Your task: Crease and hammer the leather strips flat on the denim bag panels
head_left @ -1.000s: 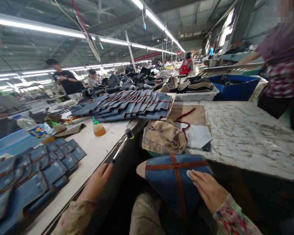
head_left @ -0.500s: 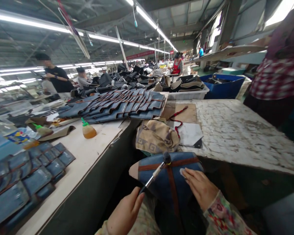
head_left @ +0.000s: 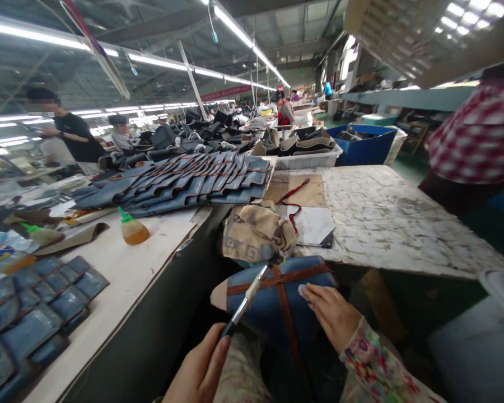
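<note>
My left hand [head_left: 204, 361] is wrapped round the black grip of a hammer [head_left: 252, 288], whose dark, slightly blurred head overlaps the top edge of a blue leather-like panel [head_left: 252, 280]. Brown straps [head_left: 284, 305] cross on that panel, and its left tip is pale. The panel rests over my lap, its lower part in shadow. My right hand [head_left: 334, 310] lies on the panel's right side, fingers pressed together, with a small white piece [head_left: 303, 290] at the fingertips; what it is I cannot make out. Behind the panel sits a beige patterned cloth bundle [head_left: 256, 232].
Blue strapped panels lie in a long overlapping row [head_left: 193, 179] and a nearer pile [head_left: 37, 313] on the left table. A glue bottle [head_left: 133, 228] stands there. A worn white table [head_left: 382, 218] is at right. Beyond are a blue bin [head_left: 359, 146] and a person in checked clothing [head_left: 476, 134].
The hammer head has lifted off the strap crossing. My view has swung slightly right. The person at right has moved, and a slatted crate now shows at top right.
</note>
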